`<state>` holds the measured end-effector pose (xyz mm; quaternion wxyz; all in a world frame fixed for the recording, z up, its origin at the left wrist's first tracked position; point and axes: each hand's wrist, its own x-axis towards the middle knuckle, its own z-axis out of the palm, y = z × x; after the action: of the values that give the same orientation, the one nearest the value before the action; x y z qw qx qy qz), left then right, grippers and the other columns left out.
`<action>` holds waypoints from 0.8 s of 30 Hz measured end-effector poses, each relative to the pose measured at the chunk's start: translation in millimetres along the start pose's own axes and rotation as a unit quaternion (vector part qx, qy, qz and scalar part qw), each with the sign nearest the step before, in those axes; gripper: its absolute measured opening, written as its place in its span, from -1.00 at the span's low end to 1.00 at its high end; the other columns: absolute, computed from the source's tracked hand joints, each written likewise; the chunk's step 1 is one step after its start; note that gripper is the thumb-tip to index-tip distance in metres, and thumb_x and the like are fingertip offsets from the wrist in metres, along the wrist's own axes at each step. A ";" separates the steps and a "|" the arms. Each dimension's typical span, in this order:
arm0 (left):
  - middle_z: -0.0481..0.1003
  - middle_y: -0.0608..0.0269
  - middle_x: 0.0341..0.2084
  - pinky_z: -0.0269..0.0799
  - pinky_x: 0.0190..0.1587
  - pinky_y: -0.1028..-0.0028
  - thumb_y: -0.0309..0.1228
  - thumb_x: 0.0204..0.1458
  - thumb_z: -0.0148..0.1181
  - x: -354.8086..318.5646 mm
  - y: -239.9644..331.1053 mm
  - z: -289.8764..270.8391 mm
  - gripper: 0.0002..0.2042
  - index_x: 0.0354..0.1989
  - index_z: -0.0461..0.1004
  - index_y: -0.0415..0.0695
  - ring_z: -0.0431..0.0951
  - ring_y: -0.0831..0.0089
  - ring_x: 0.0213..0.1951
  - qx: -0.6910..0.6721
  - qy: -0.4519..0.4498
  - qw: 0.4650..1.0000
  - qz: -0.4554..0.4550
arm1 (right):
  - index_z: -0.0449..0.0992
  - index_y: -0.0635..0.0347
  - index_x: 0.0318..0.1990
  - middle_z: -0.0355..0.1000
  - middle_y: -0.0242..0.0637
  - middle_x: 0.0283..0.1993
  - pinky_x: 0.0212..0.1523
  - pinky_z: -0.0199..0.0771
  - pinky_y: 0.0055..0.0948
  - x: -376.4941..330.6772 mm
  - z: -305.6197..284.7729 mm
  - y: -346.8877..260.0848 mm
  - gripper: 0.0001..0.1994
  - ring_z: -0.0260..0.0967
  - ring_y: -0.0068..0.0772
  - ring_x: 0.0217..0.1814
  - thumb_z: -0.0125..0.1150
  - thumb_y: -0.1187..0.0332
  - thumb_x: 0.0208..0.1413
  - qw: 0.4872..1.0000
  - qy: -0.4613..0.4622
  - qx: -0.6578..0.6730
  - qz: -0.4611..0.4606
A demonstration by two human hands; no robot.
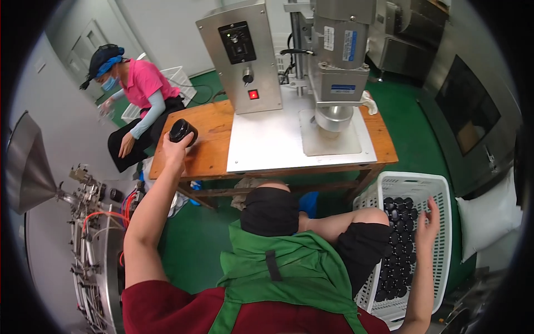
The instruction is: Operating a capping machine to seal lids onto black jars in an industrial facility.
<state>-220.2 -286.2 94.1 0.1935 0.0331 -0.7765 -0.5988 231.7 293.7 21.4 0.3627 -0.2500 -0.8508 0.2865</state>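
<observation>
A glossy black jar (182, 131) is gripped in my left hand (175, 149), over the left end of the wooden table. Whether the jar's base rests on the wood, I cannot tell. Out to the right, my right hand (427, 224) is raised over a white plastic crate (443, 253) with its fingers apart and nothing in them. Many black jars (399, 239) lie packed in rows in that crate. On the table stands a metal machine (340, 69) with a round silver head (334, 118) pointing down above a pale plate (330, 139).
A steel control box (240, 61) with a lit red switch stands on the white board (267, 146) covering the wooden table (214, 131). Another person (147, 92) sits at the far left. A steel funnel (30, 167) with hoses is at the left, a white sack (492, 214) at the right.
</observation>
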 end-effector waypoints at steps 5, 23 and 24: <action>0.52 0.13 -0.12 0.44 0.03 0.44 -0.48 -0.24 0.51 -68.6 69.1 47.4 -0.34 0.11 0.33 -0.30 0.53 0.41 -0.09 -0.062 -0.283 0.955 0.067 | 0.41 0.30 0.14 0.39 -0.10 0.21 0.11 0.42 -0.37 35.9 62.4 -151.5 -0.52 0.38 -0.18 0.18 0.25 0.56 0.00 0.977 -0.137 0.103 -0.126; 0.30 -0.28 0.20 -0.22 0.35 -0.04 0.04 -0.35 0.52 -167.6 106.8 215.0 -0.03 0.25 0.24 -0.22 -0.20 -0.05 0.47 0.092 -0.419 0.865 0.261 | 0.24 0.33 0.25 0.28 0.03 0.25 0.36 0.09 0.01 99.1 194.1 -213.9 -0.11 0.05 0.23 0.37 0.56 0.28 -0.32 0.968 -0.154 0.000 -0.197; 0.30 -0.28 0.20 -0.22 0.35 -0.04 0.04 -0.35 0.52 -164.0 107.7 221.4 -0.03 0.25 0.24 -0.22 -0.20 -0.05 0.47 0.097 -0.414 0.866 0.264 | 0.24 0.33 0.25 0.28 0.03 0.25 0.36 0.09 0.01 105.5 196.7 -213.4 -0.11 0.05 0.23 0.37 0.56 0.28 -0.32 0.966 -0.151 0.006 -0.207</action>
<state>-124.7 -6.5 106.8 0.0009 -0.4057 -0.8190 -0.4057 -28.9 148.6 101.4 0.2828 -0.0195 -0.9272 0.2450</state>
